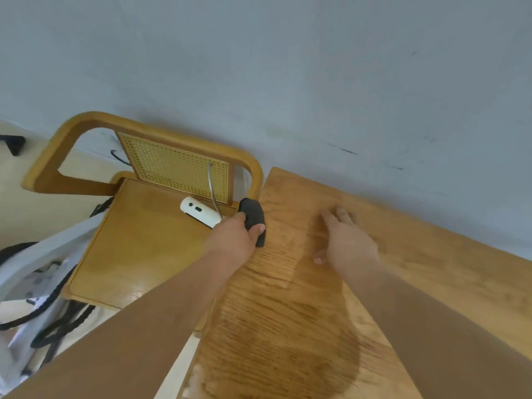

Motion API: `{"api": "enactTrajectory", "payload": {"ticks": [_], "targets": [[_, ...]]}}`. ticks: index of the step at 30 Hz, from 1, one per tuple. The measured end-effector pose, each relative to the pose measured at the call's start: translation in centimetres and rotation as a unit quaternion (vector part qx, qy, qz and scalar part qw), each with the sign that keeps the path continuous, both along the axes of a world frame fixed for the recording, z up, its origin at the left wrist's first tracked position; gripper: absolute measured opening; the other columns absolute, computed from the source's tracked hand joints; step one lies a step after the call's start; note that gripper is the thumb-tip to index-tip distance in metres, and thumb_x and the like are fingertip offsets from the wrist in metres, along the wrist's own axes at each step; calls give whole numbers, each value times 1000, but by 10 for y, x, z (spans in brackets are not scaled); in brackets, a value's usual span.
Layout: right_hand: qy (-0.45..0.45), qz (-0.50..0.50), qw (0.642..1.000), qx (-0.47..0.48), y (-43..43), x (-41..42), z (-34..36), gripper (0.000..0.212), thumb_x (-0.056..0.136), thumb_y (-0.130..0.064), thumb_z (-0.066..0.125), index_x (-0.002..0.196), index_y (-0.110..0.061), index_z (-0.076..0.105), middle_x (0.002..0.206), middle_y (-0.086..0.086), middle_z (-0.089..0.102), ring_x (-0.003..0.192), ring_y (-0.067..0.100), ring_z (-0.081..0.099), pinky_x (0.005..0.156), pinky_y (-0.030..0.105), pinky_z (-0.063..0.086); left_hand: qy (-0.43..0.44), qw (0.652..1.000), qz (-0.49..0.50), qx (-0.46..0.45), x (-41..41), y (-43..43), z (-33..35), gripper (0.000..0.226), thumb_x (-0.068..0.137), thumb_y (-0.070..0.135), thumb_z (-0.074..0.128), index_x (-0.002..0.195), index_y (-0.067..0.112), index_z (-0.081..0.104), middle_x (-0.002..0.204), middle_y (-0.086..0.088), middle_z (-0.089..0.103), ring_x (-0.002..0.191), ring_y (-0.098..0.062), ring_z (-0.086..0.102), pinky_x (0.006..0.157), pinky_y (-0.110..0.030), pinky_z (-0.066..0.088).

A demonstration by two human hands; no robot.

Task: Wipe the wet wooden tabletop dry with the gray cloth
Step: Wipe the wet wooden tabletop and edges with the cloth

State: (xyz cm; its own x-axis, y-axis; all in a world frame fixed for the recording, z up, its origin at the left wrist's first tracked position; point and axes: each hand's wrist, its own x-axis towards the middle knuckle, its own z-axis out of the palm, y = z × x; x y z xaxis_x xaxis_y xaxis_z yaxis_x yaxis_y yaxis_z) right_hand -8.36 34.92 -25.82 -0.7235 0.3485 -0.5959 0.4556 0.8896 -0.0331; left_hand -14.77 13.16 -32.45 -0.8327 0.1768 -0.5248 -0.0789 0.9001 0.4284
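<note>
Hands apart: left hand [233, 239] grips wadded dark-gray cloth [254, 218] at wet wooden tabletop [431, 269] far-left corner, right hand [349, 244] flat. Likely mid-wipe; next sweep near-edge dark damp patch [288, 341].

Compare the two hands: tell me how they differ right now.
The left hand grips the bunched gray cloth; the right hand holds nothing. The left hand's fingers curl; the right hand's lie straight. The left hand sits at the tabletop edge; the right hand farther in. Both are bare.

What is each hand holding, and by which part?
The left hand grips the bunched gray cloth around its near end; the right hand is open and holds nothing.
</note>
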Motion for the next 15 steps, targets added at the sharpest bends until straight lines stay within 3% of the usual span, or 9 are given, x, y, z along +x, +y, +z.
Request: {"api": "enactTrajectory", "payload": {"ticks": [2,6,9,12,15], "targets": [[-10,-19,1000,0,4,-6,-1,121,69,-29,92,160,-34,13,170,-2,-5,156,30,-3,109,63,36,17,1000,-18,-10,-23,14,2,48,101,60,44,113,15,54,113,-12,61,100,-31,60,84,-47,55],[-30,-35,999,-10,12,-16,-2,132,61,-32,97,160,-36,10,170,-2,-10,156,32,-5,103,62,42,35,996,-74,-45,-78,50,8,50,102,60,41,119,14,54,106,-8,62,100,-31,63,80,-43,54],[-35,-39,998,-24,17,-16,-2,135,61,-32,96,161,-39,5,170,-5,-15,157,28,-8,109,60,39,53,986,-147,-65,-115,69,13,53,104,59,38,121,12,54,113,-12,62,100,-32,62,81,-43,54],[-34,-48,998,-31,18,-14,-4,136,63,-31,95,161,-40,2,169,-7,-19,156,27,-12,112,59,38,85,966,-231,-86,-136,86,17,57,102,63,33,123,15,57,125,-10,54,108,-31,58,89,-47,53],[-41,-53,997,-41,19,-16,-6,136,64,-31,95,160,-41,-1,167,-7,-24,156,27,-15,113,61,33,104,927,-339,-122,-141,119,23,58,100,67,29,108,22,64,108,0,62,101,-25,60,80,-41,52]]}}
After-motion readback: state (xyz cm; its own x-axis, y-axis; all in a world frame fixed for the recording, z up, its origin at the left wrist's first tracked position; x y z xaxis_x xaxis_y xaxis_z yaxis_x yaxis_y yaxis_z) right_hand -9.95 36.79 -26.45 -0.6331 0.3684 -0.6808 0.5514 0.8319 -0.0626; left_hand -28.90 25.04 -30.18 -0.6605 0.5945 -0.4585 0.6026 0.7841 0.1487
